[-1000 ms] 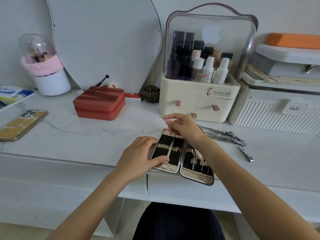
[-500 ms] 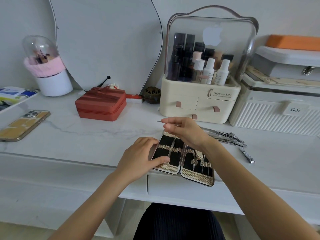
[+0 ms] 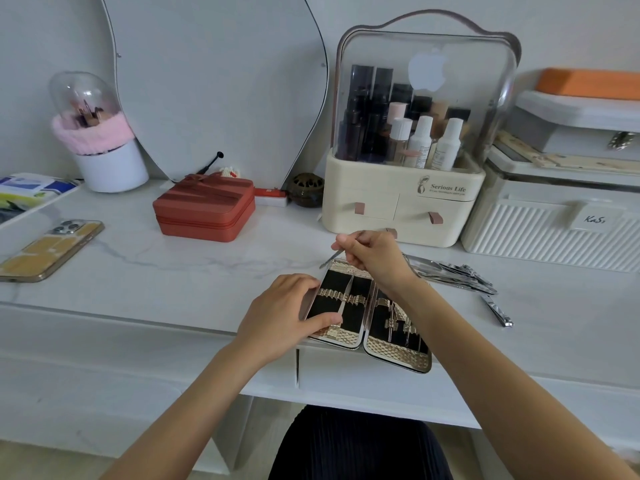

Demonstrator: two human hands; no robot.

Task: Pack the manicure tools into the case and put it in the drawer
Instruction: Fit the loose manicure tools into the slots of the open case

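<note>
Bench: white, marble-veined, against a pale wall with a curved mirror behind.
Case: open flat at the front edge of the bench, two black-lined halves with gold woven borders; one slim tool strapped in the left half, several in the right.
Left hand: resting on the left half of the case, fingers curled together over its outer edge, thumb pressed on the lower border.
Right hand: raised over the far end of the case, fingers pinching a thin metal tool, tip angled down and left.
Loose tools: heaped on the bench right of the case; nail clipper lying apart, nearer the front.
Organiser: cream, clear-lidded, bottles inside, behind the case.
Red box: zipped, left of the organiser.
Phone: face down, far left.
</note>
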